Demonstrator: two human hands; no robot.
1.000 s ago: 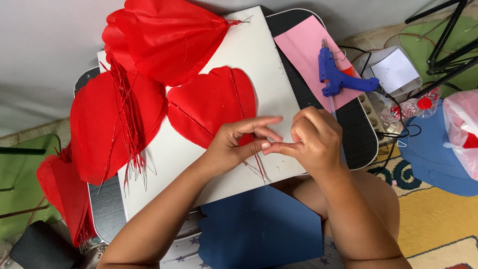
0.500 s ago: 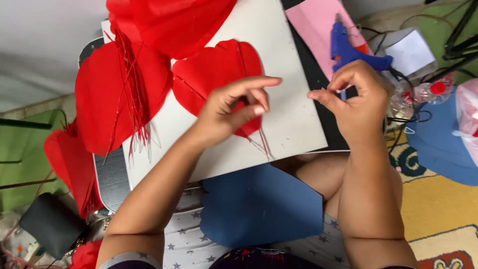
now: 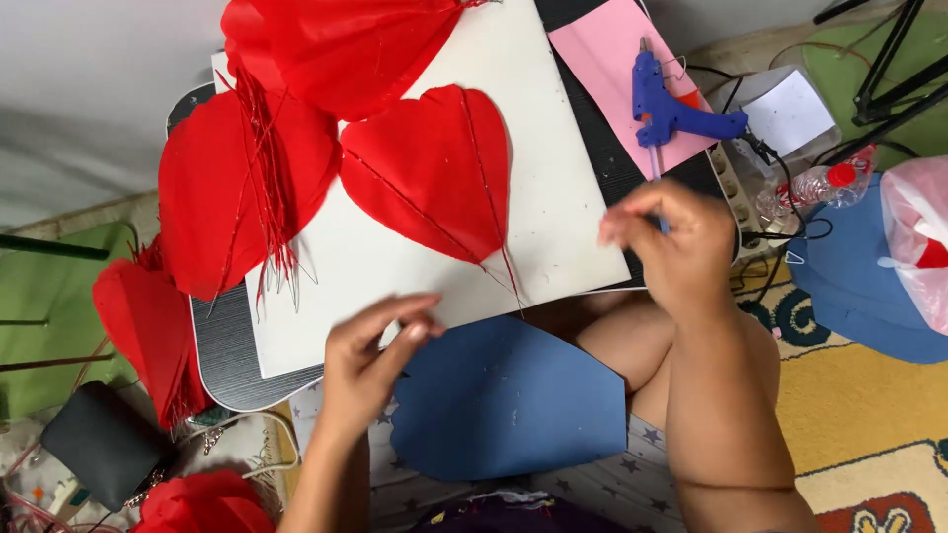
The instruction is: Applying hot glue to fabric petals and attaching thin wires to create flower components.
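- My right hand [image 3: 671,247] hovers just below the blue glue gun [image 3: 671,109], which lies up-screen of it on pink paper [image 3: 602,59], long axis pointing toward my knuckles; fingers loosely pinched, motion-blurred, contents unclear.
- My left hand [image 3: 370,360], half open and empty, rests at the white board's [image 3: 553,197] near edge on the desk [image 3: 232,345], below the red heart-shaped fabric [image 3: 434,168].

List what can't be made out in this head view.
- Right hand: motion-blurred, so whether its fingers pinch anything is unclear.
- Left hand: fingers blurred; contact with the white board is uncertain.
- Top red petal: cut off by the upper edge.
- Glue gun: nozzle tip hidden behind the right hand.
- Plastic bag: cut off by the right edge.
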